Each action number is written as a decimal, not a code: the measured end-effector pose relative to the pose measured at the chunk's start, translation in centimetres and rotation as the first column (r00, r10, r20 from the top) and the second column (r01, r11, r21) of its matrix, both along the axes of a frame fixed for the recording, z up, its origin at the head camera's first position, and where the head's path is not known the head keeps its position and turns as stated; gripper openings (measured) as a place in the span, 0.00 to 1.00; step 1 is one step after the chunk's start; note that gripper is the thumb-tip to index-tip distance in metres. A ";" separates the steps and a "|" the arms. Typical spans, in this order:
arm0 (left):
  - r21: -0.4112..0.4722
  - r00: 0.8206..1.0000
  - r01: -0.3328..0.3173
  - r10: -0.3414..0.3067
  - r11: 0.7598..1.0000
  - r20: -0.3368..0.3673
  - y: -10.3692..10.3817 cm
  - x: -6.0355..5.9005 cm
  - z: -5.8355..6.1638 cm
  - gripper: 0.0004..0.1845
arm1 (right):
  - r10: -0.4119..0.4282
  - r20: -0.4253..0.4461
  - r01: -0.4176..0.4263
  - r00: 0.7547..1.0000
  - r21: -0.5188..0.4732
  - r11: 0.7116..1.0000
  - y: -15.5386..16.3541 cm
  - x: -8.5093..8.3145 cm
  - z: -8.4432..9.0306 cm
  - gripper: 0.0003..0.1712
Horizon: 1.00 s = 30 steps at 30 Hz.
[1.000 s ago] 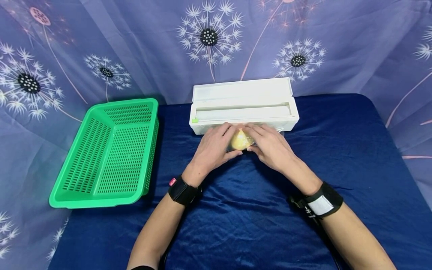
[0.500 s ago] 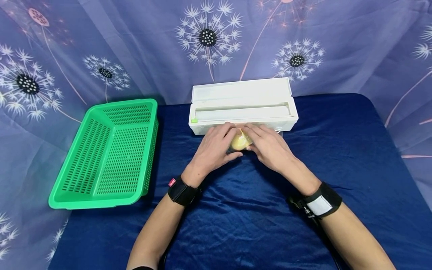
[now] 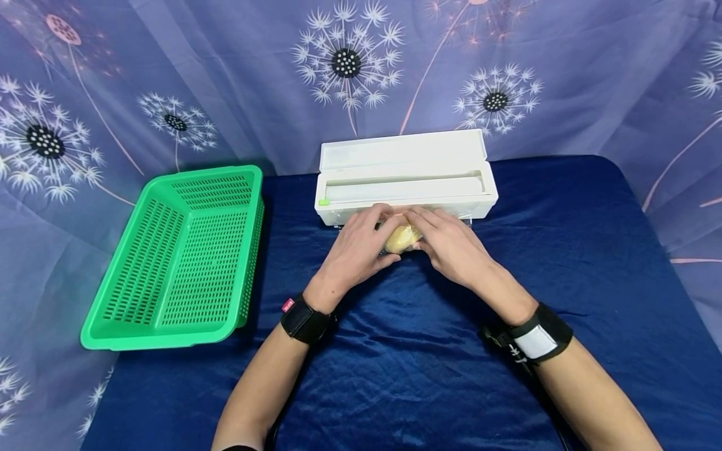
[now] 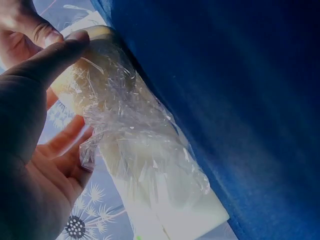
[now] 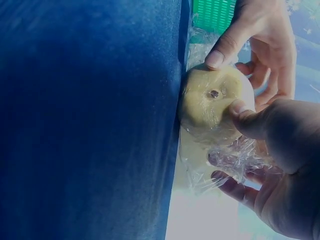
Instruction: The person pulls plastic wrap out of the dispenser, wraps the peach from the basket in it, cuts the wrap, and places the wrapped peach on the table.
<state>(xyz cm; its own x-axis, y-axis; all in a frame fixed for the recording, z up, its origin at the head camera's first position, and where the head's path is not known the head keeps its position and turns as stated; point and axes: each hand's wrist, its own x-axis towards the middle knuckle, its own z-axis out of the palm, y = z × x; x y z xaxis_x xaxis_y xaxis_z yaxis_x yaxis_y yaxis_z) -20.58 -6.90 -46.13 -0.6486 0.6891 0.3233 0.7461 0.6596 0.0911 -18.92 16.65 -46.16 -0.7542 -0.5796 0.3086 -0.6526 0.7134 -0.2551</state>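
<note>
Both hands hold a yellow pear partly wrapped in clear cling film, right in front of the white box. My left hand grips its left side, the thumb low at the near side. From the right my right hand curls round it, fingers over the far side and thumb at the near side. Crinkled film trails from the pear in the left wrist view, lying over the white box. The pear's round end with a dark dimple faces the right wrist camera, with both thumbs pressing near it.
A white cling film box stands behind the hands, lid raised, a roll inside and a green slider at its left. A green slotted basket sits to the left on the blue cloth. A dandelion-print curtain hangs behind.
The pear has turned slightly between the hands, and the left fingers now cover more of its top. Film edges show more at both sides of the hands. Box and basket have stayed put.
</note>
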 end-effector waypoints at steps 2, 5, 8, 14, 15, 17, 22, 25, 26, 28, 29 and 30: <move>-0.005 1.000 -0.011 0.011 1.000 0.010 0.0 0.0 0.0 0.40 | -0.002 0.004 0.002 1.000 0.001 1.000 0.0 0.0 0.0 0.35; -0.008 1.000 -0.020 0.020 1.000 0.022 -0.1 0.1 0.0 0.39 | -0.004 0.007 0.004 1.000 0.001 1.000 -0.1 0.1 0.0 0.35; -0.003 0.999 -0.015 0.015 1.000 0.035 -0.2 0.0 0.1 0.39 | -0.004 0.013 0.004 1.000 0.004 1.000 -0.1 0.1 0.0 0.35; 0.059 0.996 -0.007 0.002 0.998 0.084 -0.4 -0.2 0.2 0.40 | -0.001 0.052 0.002 0.999 -0.013 1.000 0.0 0.0 0.1 0.35; 0.070 0.996 -0.008 0.002 0.997 0.090 -0.4 -0.2 0.2 0.41 | 0.000 0.054 0.001 0.999 -0.018 1.000 0.1 -0.1 0.1 0.35; 0.081 0.995 -0.010 0.002 0.997 0.096 -0.3 -0.2 0.1 0.41 | 0.003 0.058 -0.002 0.998 -0.023 1.000 0.1 -0.1 0.0 0.36; 0.085 0.995 -0.013 0.004 0.996 0.101 -0.3 -0.3 0.1 0.41 | 0.009 0.056 -0.008 0.998 -0.025 1.000 0.0 -0.2 0.0 0.36; 0.086 0.994 -0.015 0.006 0.996 0.111 -0.4 -0.3 0.2 0.40 | 0.006 0.068 -0.004 0.998 -0.036 0.999 0.0 -0.3 0.0 0.37; 0.087 0.993 -0.016 0.006 0.996 0.117 -0.4 -0.3 0.2 0.40 | 0.006 0.073 -0.003 0.997 -0.041 0.999 0.0 -0.3 0.0 0.37; 0.085 0.992 -0.018 0.007 0.996 0.126 -0.4 -0.3 0.2 0.40 | 0.005 0.085 -0.001 0.996 -0.051 0.999 0.0 -0.3 0.0 0.37; 0.085 0.991 -0.019 0.007 0.996 0.130 -0.4 -0.3 0.2 0.40 | 0.005 0.089 0.000 0.996 -0.055 0.998 -0.1 -0.3 0.0 0.37; 0.085 0.991 -0.019 0.007 0.996 0.133 -0.4 -0.3 0.2 0.39 | 0.004 0.091 0.001 0.996 -0.057 0.998 -0.1 -0.3 0.0 0.37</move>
<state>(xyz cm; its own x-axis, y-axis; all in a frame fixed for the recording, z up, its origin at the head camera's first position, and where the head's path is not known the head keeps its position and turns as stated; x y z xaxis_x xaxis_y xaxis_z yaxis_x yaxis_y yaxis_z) -20.91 -7.32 -45.91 -0.6982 0.6537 0.2917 0.7152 0.6546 0.2449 -19.25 16.58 -46.20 -0.7799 -0.5644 0.2707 -0.6258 0.6952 -0.3536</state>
